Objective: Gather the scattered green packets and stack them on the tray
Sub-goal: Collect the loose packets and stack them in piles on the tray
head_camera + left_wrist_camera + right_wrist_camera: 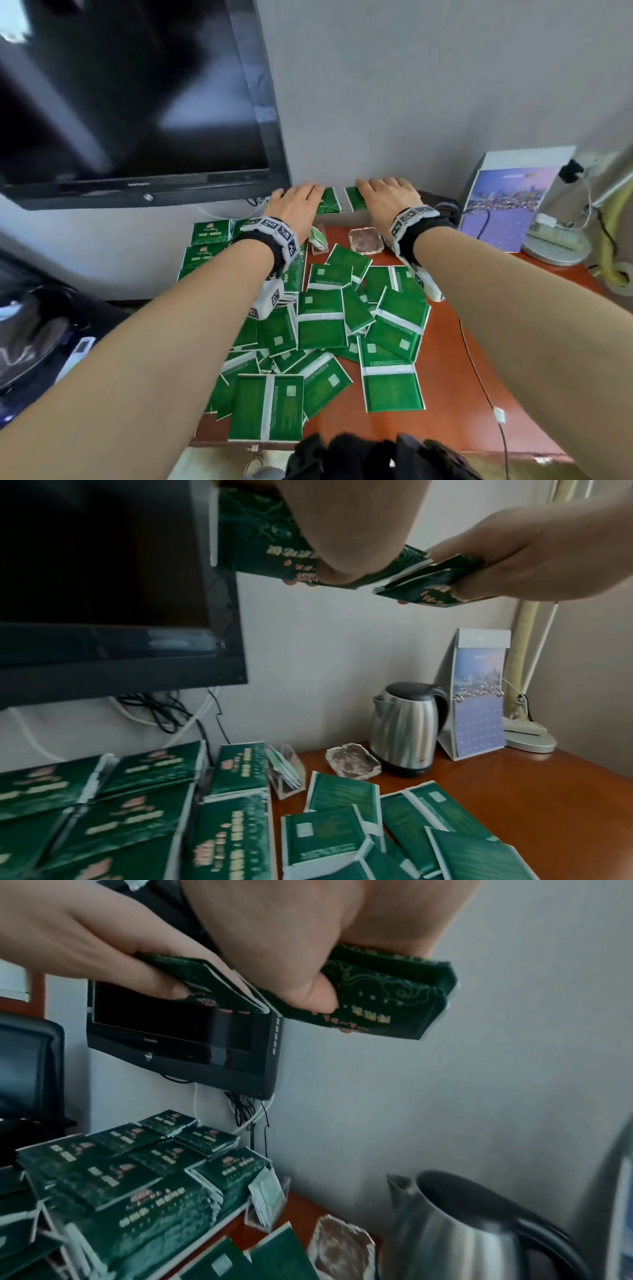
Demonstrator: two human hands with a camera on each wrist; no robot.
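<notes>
From the head view, both hands are raised near the wall above the far edge of the desk [445,394]. The left hand [296,205] holds a green packet [329,201], its grip pinching it between thumb and fingers; the right hand [388,198] pinches a second green packet [354,198] the same way. The two packets are edge to edge, just apart.

The left wrist view shows what the head view hides: the printed faces of both held packets, and a steel kettle [407,729] standing on the desk beside a glass ashtray [352,761] and a desk calendar [479,696]. In the head view the right forearm covers the kettle.

The right wrist view shows the stacked packets [137,1177] piled in neat rows at the left of the desk, under the wall-mounted television [185,1039]; the tray beneath them cannot be made out. The head view alone shows the scattered packets [322,325] lying back-up, overlapping across the middle of the desk.
</notes>
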